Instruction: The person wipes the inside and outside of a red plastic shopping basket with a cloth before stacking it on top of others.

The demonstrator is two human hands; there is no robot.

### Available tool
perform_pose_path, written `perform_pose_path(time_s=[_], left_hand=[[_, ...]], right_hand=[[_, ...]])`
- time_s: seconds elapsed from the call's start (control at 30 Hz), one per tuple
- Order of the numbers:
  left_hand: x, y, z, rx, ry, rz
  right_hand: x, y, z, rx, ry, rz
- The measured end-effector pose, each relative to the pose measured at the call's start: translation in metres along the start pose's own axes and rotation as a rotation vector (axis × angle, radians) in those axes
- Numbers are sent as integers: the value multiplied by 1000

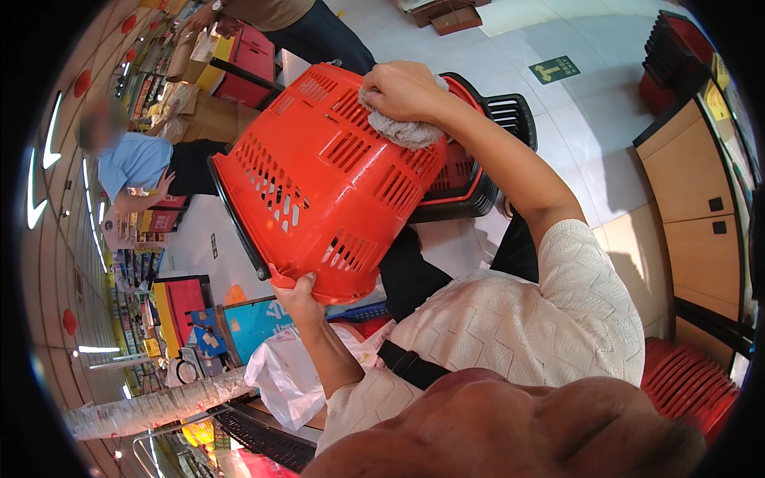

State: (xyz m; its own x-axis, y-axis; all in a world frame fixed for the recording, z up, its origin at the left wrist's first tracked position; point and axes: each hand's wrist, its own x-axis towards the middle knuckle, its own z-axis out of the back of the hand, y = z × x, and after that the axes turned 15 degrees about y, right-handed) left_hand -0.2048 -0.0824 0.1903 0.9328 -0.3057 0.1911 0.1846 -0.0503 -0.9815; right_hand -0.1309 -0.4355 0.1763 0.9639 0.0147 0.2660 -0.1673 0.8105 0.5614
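Note:
A red plastic shopping basket (293,149) with slotted walls is tilted on its side in front of me, its outer surface turned up. My left hand (303,299) grips its rim at the lower corner, beside the end of the black handle (238,221). Bunched under my right hand (401,89) is a grey cloth (406,131), pressed against the slotted wall at the far end. Behind that end, black and red baskets (457,206) stand partly hidden. The inside of the held basket is out of sight.
A white plastic bag (293,370) lies by my left forearm. Stacked red baskets (687,382) stand at lower right, below a wooden cabinet (693,197). More baskets (669,66) are at upper right. Two people, one in a blue shirt (134,161), stand beyond near shelves.

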Motion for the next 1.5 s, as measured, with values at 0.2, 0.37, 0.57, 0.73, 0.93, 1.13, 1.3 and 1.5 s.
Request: perform_pose_path(time_s=[0.2, 0.37, 0.57, 0.73, 0.93, 1.13, 1.3, 1.5], left_hand=[[-7, 9, 8, -28, -81, 42], [-9, 11, 14, -13, -108, 92], [-3, 11, 17, -2, -9, 73], [-4, 6, 10, -24, 8, 75], [-4, 3, 12, 22, 56, 100], [-3, 2, 8, -33, 103, 22], [-2, 8, 13, -6, 115, 12], [-3, 11, 7, -35, 65, 5]], right_hand=[[-69, -7, -15, -38, -47, 254], [-78, -22, -31, 13, -180, 318], [3, -31, 9, 168, 181, 322], [100, -44, -13, 20, 266, 337], [182, -28, -30, -177, 481, 177], [215, -18, -29, -168, 579, 92], [225, -25, -33, -134, 527, 130], [212, -28, -40, -189, 427, 140]])
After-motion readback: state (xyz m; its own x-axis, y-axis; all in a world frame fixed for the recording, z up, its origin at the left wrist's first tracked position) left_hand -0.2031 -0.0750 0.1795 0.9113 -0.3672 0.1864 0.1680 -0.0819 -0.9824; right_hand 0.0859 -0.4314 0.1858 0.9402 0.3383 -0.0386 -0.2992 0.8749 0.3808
